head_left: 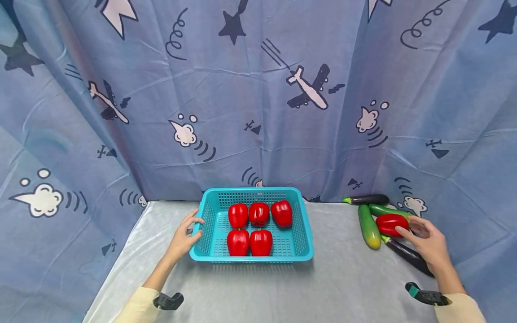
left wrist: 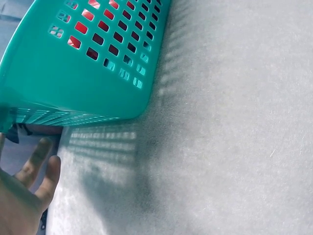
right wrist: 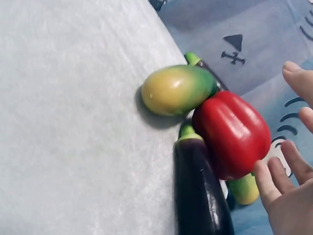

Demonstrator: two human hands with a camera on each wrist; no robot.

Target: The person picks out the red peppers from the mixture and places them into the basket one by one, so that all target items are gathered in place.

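Observation:
My left hand (head_left: 182, 237) is at the left side of a turquoise plastic basket (head_left: 252, 259), its fingers spread beside the rim. In the left wrist view the fingers (left wrist: 48, 182) stand loosely apart, not curled round the basket wall. Inside the basket sit several red bell peppers (head_left: 260, 243), in two rows. At the far right my right hand (head_left: 432, 240) reaches over another red bell pepper (head_left: 389, 224), thumb and fingers spread around its near end. The right wrist view shows that pepper (right wrist: 232, 134) with the fingers (right wrist: 268, 188) close by; whether they touch it is hard to tell.
Around the right-hand pepper lie an eggplant (head_left: 408, 255), a second eggplant (head_left: 369, 199) at the back, a green-yellow cucumber-like vegetable (head_left: 368, 226) and another green one (head_left: 383, 210) partly hidden. A blue printed curtain (head_left: 258, 112) hangs behind the pale tabletop (head_left: 331, 278).

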